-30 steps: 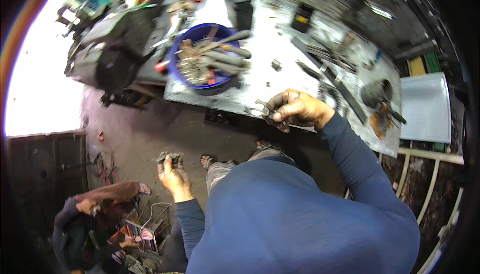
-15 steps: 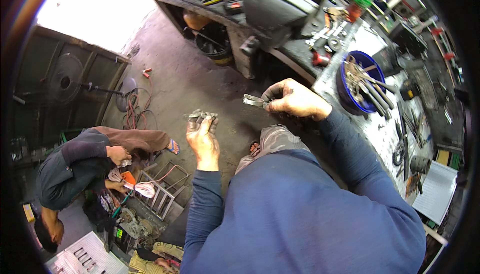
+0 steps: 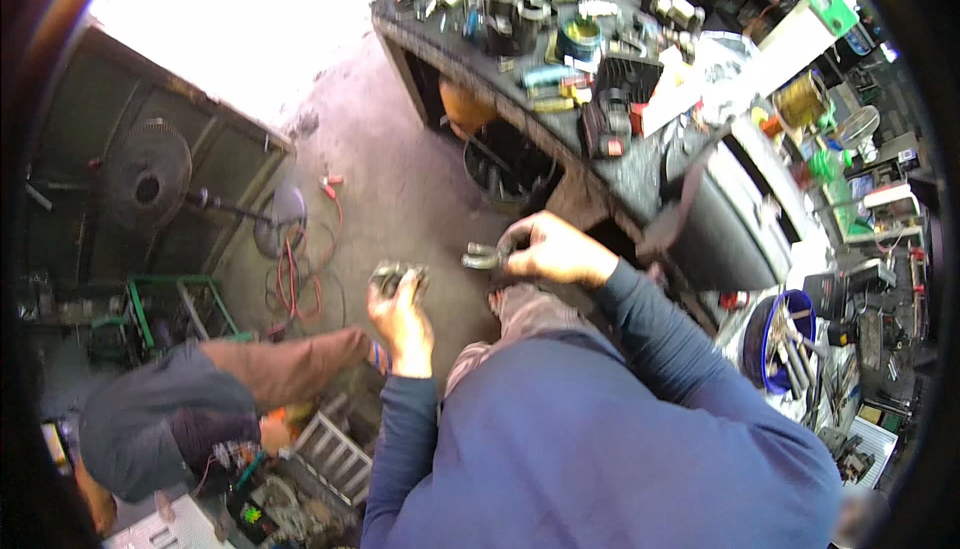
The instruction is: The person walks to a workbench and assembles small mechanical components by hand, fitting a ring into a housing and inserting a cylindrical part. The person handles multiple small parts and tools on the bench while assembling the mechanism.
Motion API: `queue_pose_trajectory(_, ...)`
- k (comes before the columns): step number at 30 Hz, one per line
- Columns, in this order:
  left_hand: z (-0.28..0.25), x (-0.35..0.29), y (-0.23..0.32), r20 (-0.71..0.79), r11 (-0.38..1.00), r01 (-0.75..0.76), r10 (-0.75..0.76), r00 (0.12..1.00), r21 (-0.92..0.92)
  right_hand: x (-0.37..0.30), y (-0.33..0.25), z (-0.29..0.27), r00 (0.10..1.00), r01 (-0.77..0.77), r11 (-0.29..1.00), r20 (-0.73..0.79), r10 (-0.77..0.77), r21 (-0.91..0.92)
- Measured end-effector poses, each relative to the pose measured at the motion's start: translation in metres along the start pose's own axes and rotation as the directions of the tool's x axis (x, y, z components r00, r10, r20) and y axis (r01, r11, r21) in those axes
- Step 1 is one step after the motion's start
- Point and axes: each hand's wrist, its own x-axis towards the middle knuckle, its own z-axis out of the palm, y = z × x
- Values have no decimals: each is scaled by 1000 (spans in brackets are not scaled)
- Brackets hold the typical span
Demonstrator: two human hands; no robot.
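Note:
My left hand (image 3: 403,331) is raised above the floor, its blackened fingers closed around small greyish metal pieces (image 3: 388,273) that stick out at the fingertips. Motion blur and the fingers hide their exact kind. To its right, my right hand (image 3: 566,249) pinches a small silvery metal part with two prongs (image 3: 481,257) between dark-stained thumb and fingers. The prongs point toward the left hand, and a gap separates the two hands. Both are in front of my body, short of the bench.
A cluttered workbench (image 3: 520,97) runs from far middle to the right, bearing tools and a large dark case (image 3: 735,211). A blue bucket of tools (image 3: 775,344) stands at right. At left are a fan (image 3: 147,184), red cables (image 3: 290,284), a bent-over co-worker (image 3: 165,414) and a metal frame (image 3: 330,454).
My view has swung left, so the bench, case and blue bucket now appear farther right and lower. Both hands keep hold of their metal pieces. The co-worker at left leans differently.

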Motion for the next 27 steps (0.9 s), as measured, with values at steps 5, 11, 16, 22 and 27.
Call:
queue_pose_trajectory(5, 9, 103, 30, -54, 1000, -21, 20, 998, -6, 79, -34, -32, 942, -63, 952, -332, -43, -301)
queue_pose_trajectory(11, 7, 239, 31, 8, 988, 141, -142, 990, 68, 189, -46, -109, 711, -169, 898, -681, -174, -406)
queue_pose_trajectory(16, 34, 355, 69, 175, 974, 186, -207, 962, 130, 296, -51, -147, 568, -313, 654, -687, -452, -689)
queue_pose_trajectory(22, 93, 479, 113, 271, 973, 145, -190, 944, 179, 406, -63, -185, 529, -293, 656, -689, -495, -696)
queue_pose_trajectory(27, 145, 548, 115, 286, 980, 106, -151, 946, 167, 440, -50, -194, 506, -392, 673, -758, -411, -627)
